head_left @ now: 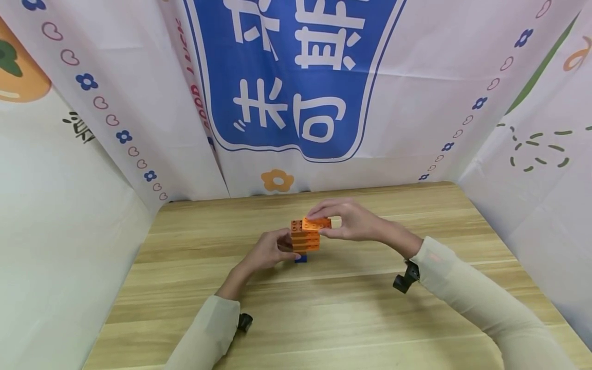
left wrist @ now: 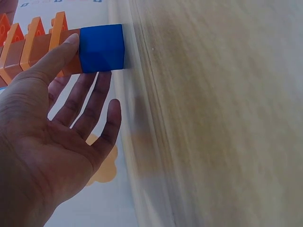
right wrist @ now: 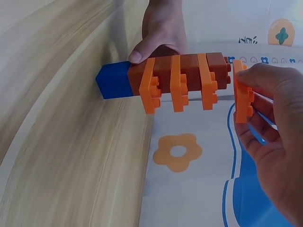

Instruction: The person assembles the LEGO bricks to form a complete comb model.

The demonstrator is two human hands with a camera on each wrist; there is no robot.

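A block tower stands upright on the table, with a blue block (right wrist: 113,80) at its foot. Above that, brown blocks (right wrist: 189,73) alternate with thin orange bricks (right wrist: 178,85) that jut out to one side. My left hand (head_left: 265,250) holds the tower low down, thumb on the brown block just over the blue one (left wrist: 102,47). Between thumb and fingers, my right hand (head_left: 353,221) pinches another thin orange brick (right wrist: 242,97). In the right wrist view this brick is just off the studs of the top brown block, lined up with the bricks below.
The wood-grain table (head_left: 333,318) ends at a white printed cloth (head_left: 407,103) hanging behind it, with more cloth at both sides. A small black camera (head_left: 407,277) is strapped on the right wrist, another (head_left: 245,322) on the left.
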